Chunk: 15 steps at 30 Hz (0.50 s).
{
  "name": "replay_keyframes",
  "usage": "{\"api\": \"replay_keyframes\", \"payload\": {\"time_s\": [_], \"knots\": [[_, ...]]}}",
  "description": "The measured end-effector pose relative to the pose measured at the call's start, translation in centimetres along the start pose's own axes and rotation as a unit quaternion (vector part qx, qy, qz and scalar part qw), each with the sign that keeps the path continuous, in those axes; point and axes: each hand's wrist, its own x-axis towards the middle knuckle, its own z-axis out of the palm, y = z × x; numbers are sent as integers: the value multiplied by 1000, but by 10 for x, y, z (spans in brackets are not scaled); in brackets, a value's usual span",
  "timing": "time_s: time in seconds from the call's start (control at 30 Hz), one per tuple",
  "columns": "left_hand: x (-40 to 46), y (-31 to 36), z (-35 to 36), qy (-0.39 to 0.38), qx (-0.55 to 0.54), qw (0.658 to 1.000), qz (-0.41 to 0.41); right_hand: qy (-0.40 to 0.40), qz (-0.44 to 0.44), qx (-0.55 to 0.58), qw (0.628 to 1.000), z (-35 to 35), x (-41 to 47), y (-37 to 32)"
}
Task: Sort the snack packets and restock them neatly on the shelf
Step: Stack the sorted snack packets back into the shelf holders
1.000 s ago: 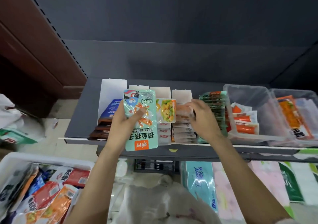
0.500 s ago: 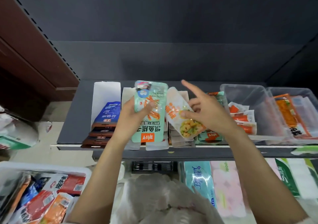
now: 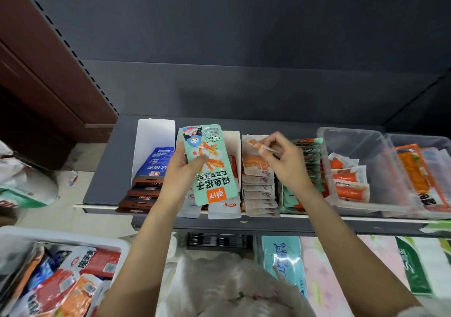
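The left hand (image 3: 181, 173) held a green packet (image 3: 210, 165) upright above the shelf (image 3: 107, 170), fingers wrapped around its edge. Right of it, the right hand (image 3: 284, 160) pinched an orange packet (image 3: 262, 146) by one corner. Both looked light, floppy and slick, best gripped at the sealed edges.

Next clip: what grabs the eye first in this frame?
The mint-green snack packet, held upright in the left hand over the middle of the shelf. Beside it, the right hand pinches a small orange-and-white packet above its row. At lower left, a white bin holds mixed packets.
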Motion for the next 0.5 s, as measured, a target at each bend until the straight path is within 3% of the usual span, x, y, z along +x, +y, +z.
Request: {"api": "replay_keyframes", "payload": {"time_s": [0.13, 0.27, 0.4, 0.5], "knots": [[1, -1, -2, 0, 21, 999, 29, -1, -75, -161, 984, -10, 1, 2], [1, -1, -1, 3, 28, 999, 35, -1, -106, -337, 936, -15, 1, 10], [0, -2, 3, -2, 37, 999, 39, -58, -126, -412, 900, -17, -7, 11], [-2, -1, 7, -3, 29, 999, 41, -143, -138, -497, 845, -18, -14, 7]]}}
